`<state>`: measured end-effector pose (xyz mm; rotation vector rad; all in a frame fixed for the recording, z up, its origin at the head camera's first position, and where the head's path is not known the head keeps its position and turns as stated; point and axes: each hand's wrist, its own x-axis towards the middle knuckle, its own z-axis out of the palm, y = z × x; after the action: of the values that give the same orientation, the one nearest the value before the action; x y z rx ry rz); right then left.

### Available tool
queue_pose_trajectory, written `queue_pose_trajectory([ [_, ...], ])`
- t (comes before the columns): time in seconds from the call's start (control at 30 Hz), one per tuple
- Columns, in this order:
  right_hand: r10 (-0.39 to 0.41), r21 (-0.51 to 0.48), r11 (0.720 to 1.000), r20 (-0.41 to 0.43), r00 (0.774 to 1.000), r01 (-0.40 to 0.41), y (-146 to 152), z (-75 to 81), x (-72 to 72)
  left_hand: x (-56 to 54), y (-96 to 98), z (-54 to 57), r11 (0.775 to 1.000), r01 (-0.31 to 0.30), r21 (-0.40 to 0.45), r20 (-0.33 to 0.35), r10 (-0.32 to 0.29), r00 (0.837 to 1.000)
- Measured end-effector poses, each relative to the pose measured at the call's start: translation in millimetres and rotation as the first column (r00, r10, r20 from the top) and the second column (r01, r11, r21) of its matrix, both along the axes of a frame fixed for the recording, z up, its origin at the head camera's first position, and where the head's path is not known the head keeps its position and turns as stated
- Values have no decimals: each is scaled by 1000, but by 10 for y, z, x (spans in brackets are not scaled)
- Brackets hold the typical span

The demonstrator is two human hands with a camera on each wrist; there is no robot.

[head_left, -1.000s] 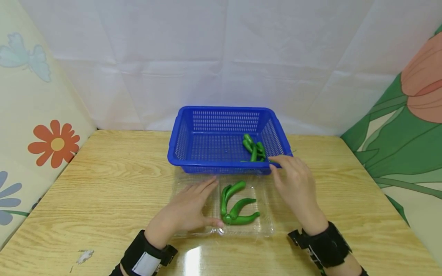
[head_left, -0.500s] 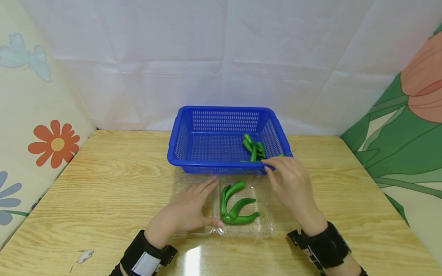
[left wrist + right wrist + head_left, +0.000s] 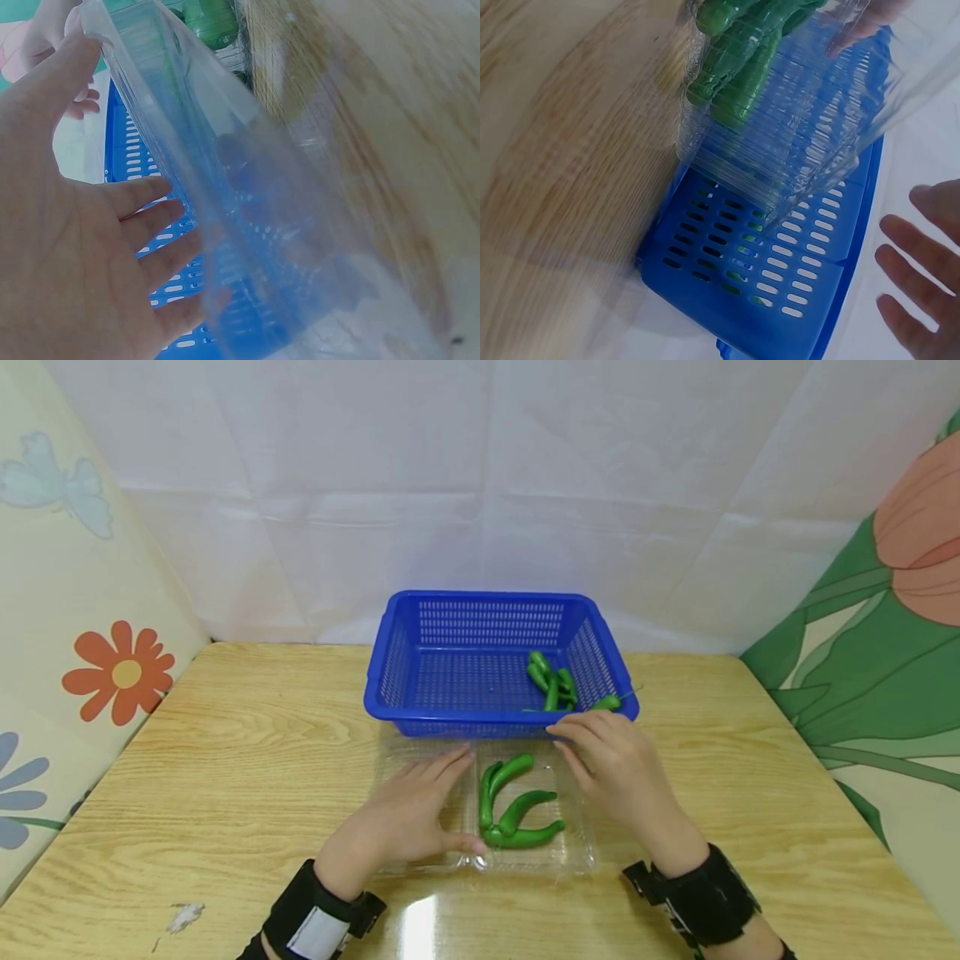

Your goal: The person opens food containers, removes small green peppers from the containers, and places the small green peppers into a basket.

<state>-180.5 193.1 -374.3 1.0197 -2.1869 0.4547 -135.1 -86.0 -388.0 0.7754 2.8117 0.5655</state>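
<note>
Touching the clear container (image 3: 576,839), it seems, with left hand (image 3: 408,814).

the blue basket (image 3: 450,717) partly hides its green peppers (image 3: 552,692); the right wrist view crops the right hand (image 3: 618,768).

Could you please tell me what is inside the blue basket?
Green peppers lie toward the right end of the blue basket. Its near wall and the right hand cover part of the inside, so I cannot count them.

No text, number or sign can be read.
</note>
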Motion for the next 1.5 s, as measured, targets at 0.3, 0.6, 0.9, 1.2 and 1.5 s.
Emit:
queue_pose_trajectory([
  [0.3,99,47,994,26,995,-100,-44,-34,11,-2,0,3,1000,-6,2,8,6,1000],
  [0.6,156,98,982,82,984,-164,-86,-68,30,-2,-3,7,1000,2,-4,-5,-2,1000],
  [0.9,140,150,976,130,982,-159,-114,-107,57,-2,-2,13,1000,-1,-6,-3,1,1000],
  [1.2,113,186,972,150,982,-141,-126,-157,56,-4,-4,4,1000,0,-13,-6,0,1000],
  [1.5,52,231,968,206,977,-100,-140,-174,81,-5,0,13,1000,-3,-9,8,3,1000],
])
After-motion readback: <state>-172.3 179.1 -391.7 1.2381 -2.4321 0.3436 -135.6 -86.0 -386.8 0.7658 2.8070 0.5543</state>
